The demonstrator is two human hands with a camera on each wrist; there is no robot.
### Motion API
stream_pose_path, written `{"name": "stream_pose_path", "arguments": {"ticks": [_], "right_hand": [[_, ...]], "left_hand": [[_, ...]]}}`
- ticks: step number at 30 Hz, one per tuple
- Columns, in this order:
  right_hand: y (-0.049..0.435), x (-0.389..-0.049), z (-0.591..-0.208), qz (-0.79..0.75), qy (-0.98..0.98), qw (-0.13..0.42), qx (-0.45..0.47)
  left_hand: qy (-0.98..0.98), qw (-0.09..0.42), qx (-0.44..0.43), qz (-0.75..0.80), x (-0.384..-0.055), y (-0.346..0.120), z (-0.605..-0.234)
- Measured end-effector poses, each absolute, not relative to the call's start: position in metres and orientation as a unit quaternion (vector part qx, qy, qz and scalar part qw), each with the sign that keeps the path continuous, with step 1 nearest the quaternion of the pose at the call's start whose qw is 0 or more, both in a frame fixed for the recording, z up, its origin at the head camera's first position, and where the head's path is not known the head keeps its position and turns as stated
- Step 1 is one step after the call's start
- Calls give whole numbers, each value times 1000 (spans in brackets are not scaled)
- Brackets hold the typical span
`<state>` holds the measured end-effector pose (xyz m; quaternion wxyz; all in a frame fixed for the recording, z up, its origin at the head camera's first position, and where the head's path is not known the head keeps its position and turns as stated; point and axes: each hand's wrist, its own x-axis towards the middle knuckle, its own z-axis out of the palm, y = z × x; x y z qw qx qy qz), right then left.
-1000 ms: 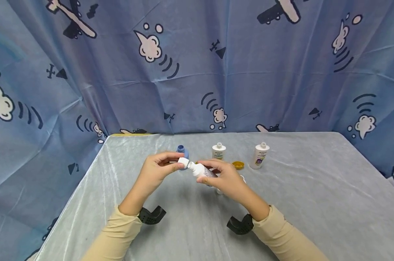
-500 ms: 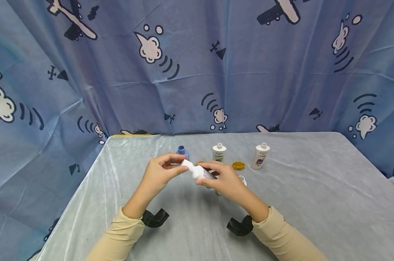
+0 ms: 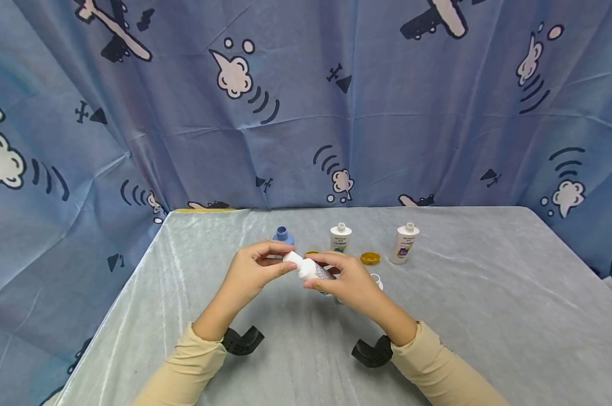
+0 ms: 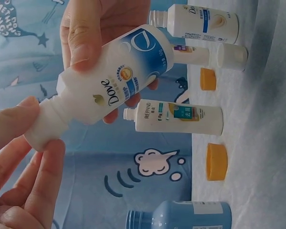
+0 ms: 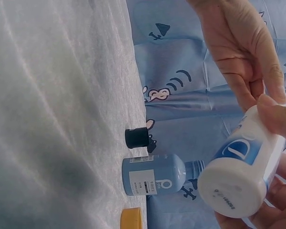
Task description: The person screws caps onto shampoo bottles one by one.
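A small white Dove bottle (image 4: 117,76) is held tilted in the air above the table by my right hand (image 3: 349,282), fingers and thumb round its body. Between thumb and fingertips my left hand (image 3: 252,273) pinches a white cap (image 4: 45,129), which sits over the mouth of the bottle's neck. In the right wrist view the bottle's base faces the camera, and the cap is hidden behind the bottle and fingers. A blue bottle (image 5: 152,175) without a cap stands on the table just beyond my left hand.
Two uncapped white bottles, one in the middle (image 3: 340,239) and one at right (image 3: 403,246), stand behind the hands. Yellow caps (image 4: 217,162) lie near them. Another open Dove bottle (image 4: 205,23), a white cap (image 4: 232,57) and a dark cap (image 5: 137,137) are on the grey cloth.
My left hand has brought the white cap rightward from beside the neck onto the Dove bottle's mouth. My right hand has stayed almost still with the bottle.
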<state>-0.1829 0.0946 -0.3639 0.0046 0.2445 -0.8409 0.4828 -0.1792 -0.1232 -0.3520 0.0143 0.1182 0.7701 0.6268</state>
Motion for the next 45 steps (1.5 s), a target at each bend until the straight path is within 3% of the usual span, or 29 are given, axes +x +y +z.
{"name": "stream_pose_path", "arguments": {"ticks": [19,35,45], "right_hand": [[96,-184,-367,505,-830,-10,237],[95,-184,-363,500,-833,-18,236],[96,-186,-365,512,-828,-27,227]], "left_hand": [[763,17,163,625,-179,-124,-352],[781,11,91,618,-182,-128,-347],[759,14,136,636,-181,-127,-348]]}}
